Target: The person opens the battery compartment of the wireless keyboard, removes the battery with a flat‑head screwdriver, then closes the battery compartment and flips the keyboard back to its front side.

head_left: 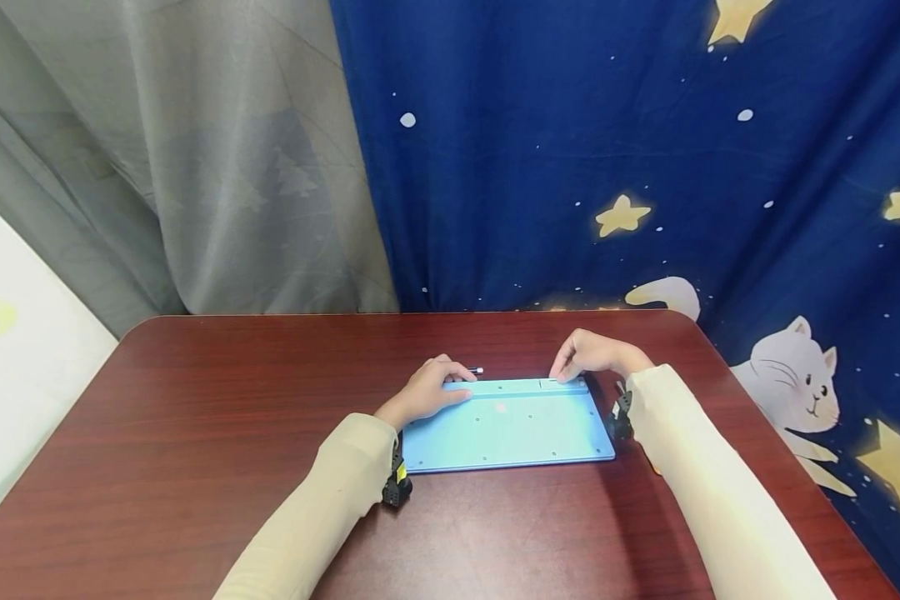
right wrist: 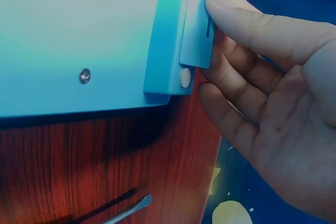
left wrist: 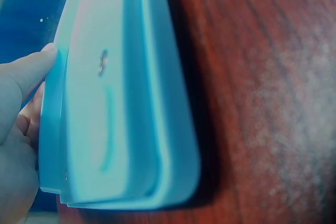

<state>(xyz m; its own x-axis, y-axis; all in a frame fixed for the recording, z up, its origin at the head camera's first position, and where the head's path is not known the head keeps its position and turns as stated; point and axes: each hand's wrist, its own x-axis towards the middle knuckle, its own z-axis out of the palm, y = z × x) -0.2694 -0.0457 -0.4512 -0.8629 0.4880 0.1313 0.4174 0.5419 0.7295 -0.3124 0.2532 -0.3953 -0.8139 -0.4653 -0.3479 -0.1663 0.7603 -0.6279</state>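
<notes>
A light blue keyboard [head_left: 510, 429] lies face down on the table, small screws dotting its underside. My left hand [head_left: 427, 390] grips its raised far edge toward the left, thumb [left wrist: 34, 69] laid on the blue plastic and the other fingers behind. At the far right corner, my right hand [head_left: 588, 354] pinches the battery cover [right wrist: 197, 35], a narrow blue panel with a dark slot. Its thumb presses the panel's face, while the fingers curl behind it. A pale round foot [right wrist: 185, 77] shows beside the cover.
Just behind the keyboard lies a battery [head_left: 476, 370], partly hidden by my left fingers. A screwdriver's metal shaft [right wrist: 131, 212] rests on the table at the right, near my right forearm. Curtains [head_left: 495, 167] hang behind the far edge of the brown table [head_left: 195, 467].
</notes>
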